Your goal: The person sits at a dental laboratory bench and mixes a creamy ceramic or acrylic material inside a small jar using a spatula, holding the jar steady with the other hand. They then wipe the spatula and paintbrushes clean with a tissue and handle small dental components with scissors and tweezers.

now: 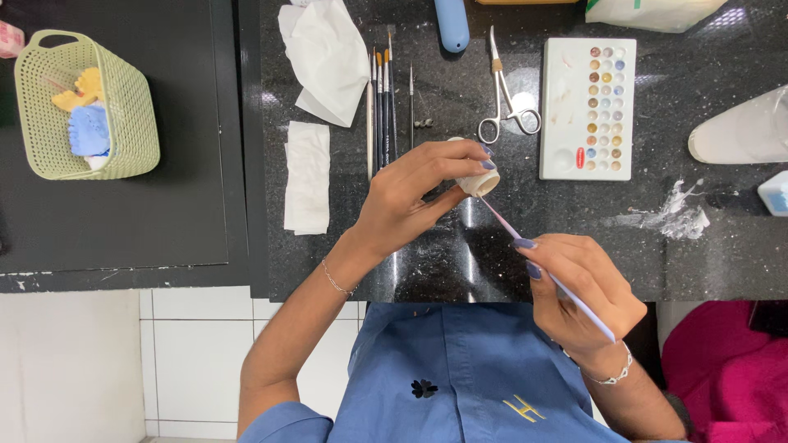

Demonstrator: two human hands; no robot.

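A dark, speckled stone table (722, 262) fills most of the view, its polished top catching light; to the left lies a matte black board, and white tile shows below.

On the black board stands a pale green mesh basket (131, 123) holding yellow and blue moulded pieces. On the table lie a crumpled white tissue (328, 57), a folded white pad (306, 176), a white paint palette (566, 107) with rows of small colour wells, a row of fine brushes (382, 98), and a pair of steel forceps (505, 102). White crumbs of plaster-like dust (681, 217) are scattered to the right.

The left hand (410, 197) is closed around a small cream-white cast piece (476, 182), pinched between thumb and fingertips and held just above the table with its open end turned toward the right. The right hand (587, 291) is closed on a thin lilac-handled brush (566, 291) in a pen grip, the tip touching or just inside the piece's mouth; I cannot tell which.

The piece looks light, stiff and brittle, probably chalky and prone to chipping at its thin rim, so the sides of its body seem the safer place to grip, gently. The brush looks nearly weightless and slender, best steered from close to mid-handle.
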